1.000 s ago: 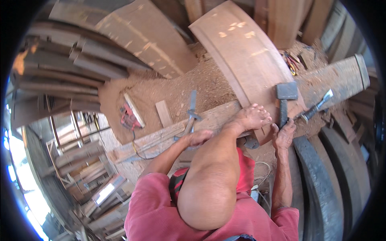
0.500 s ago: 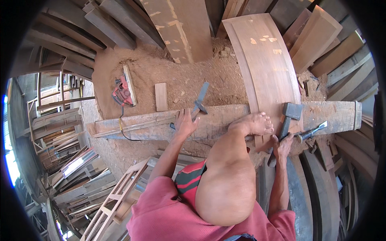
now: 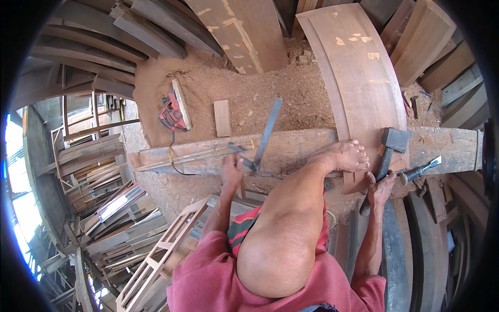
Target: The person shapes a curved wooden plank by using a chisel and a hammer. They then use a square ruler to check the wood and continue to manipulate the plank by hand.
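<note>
My left hand (image 3: 232, 169) is closed in a fist at the near edge of a long wooden beam (image 3: 306, 148); what it holds is hidden, though a narrow strip of wood (image 3: 241, 189) shows just below it. Beside that fist, a grey metal angle tool (image 3: 268, 132) lies on the beam, its long blade pointing away. On the right, my right hand (image 3: 381, 188) grips the handle of a dark, block-headed mallet (image 3: 395, 140). A chisel (image 3: 420, 170) lies just right of those fingers. My bare foot (image 3: 348, 156) rests on a curved wooden panel (image 3: 364, 78) lying across the beam.
A red power planer (image 3: 174, 112), its cord crossing the beam, sits on the sawdust-covered ground. A small wood block (image 3: 222, 118) lies nearby. Boards (image 3: 239, 36) lean at the back. A slatted wooden frame (image 3: 161, 249) and stacked timber stand at the left.
My left hand has drawn back from the angle tool and closed; more of the tool's blade shows. My right hand stays on the mallet. The whole view has shifted slightly.
</note>
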